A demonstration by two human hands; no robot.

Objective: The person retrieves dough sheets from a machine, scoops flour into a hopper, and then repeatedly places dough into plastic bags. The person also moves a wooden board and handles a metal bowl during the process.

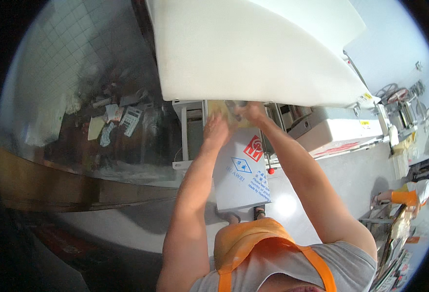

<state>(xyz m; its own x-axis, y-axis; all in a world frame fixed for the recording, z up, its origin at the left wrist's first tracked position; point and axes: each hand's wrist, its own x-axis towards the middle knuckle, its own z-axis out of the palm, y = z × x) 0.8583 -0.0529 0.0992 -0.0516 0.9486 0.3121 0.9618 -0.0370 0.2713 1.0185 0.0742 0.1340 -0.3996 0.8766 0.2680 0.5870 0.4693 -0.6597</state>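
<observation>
A machine with a large white hood (pixel 258 54) stands before me. From under the hood's lower edge a pale grey panel (pixel 241 182) slopes down towards me, bearing a red logo and blue writing. At the panel's upper end is a yellowish surface (pixel 216 106). My left hand (pixel 218 128) is over the lower part of that surface, its fingers blurred. My right hand (pixel 251 111) is at the right side, just below the hood, near a small dark object (pixel 237 108) too blurred to name. Whether either hand grips anything is unclear.
A lever with a red knob (pixel 271 171) is right of the panel. A white metal frame (pixel 184 135) stands at left. Further left, a dark surface (pixel 137 157) holds a calculator (pixel 131 120) and papers. At far right a person (pixel 415 193) in orange stands by a table.
</observation>
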